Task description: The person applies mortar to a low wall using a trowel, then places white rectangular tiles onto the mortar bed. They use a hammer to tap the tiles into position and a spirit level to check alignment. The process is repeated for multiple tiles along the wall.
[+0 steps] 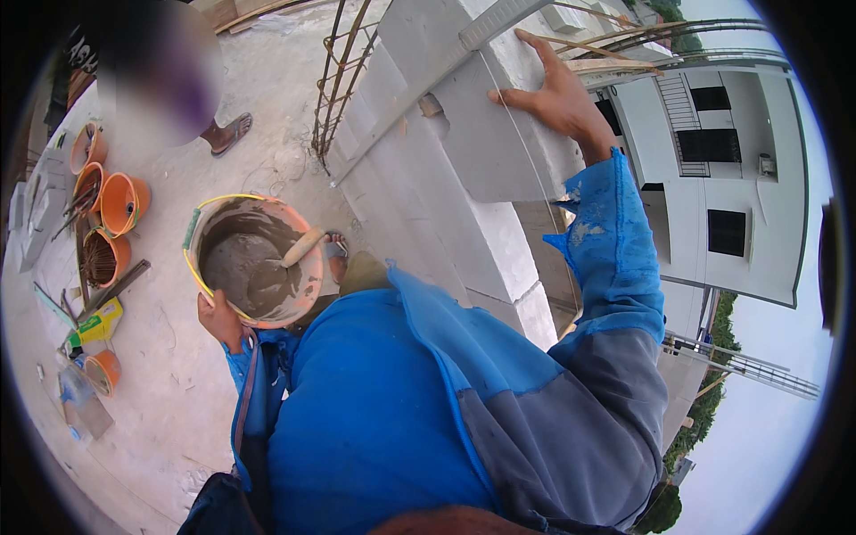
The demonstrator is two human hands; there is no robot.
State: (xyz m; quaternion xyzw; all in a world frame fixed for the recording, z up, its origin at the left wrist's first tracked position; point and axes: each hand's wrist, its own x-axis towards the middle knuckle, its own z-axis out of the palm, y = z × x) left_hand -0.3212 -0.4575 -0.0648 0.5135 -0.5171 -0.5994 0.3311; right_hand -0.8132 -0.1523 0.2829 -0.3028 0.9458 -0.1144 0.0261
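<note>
One pale block wall point(406, 209) is filling the upper middle. Left of centre, an orange bucket point(309, 281) is holding gray mix point(234, 259). At upper right, the right hand point(563, 98) is spreading on the wall, maybe for balance; the left hand point(223, 323) is gripping the bucket's edge, likely keeping it steady. A trowel point(303, 247) is leaning inside, probably within reach.

Bright daylight, pale sky point(758, 428), faint shadows, curved edges, black rim point(22, 499), blurred patch point(160, 76) upper left, details unclear
</note>
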